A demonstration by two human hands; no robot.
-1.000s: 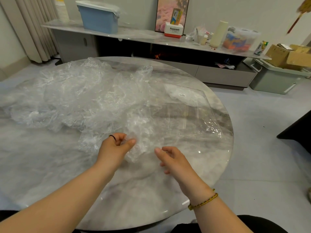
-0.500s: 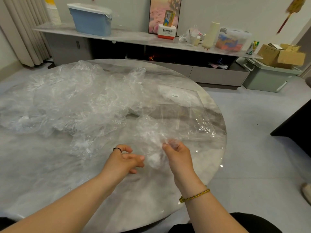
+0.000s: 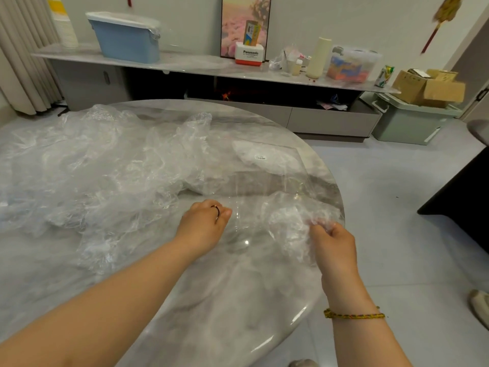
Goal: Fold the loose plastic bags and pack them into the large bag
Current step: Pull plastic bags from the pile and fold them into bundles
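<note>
While the right hand (image 3: 334, 245) pinches it, the clear bag (image 3: 288, 221) looks crumpled.

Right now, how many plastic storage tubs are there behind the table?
3. A blue tub stands at the left of the long shelf, a clear tub at its right, and a green tub sits on the floor under cardboard boxes. Others may be hidden.

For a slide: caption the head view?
Right hand grips a crumpled bag; left hand pinches clear plastic, over the marble table.
</note>
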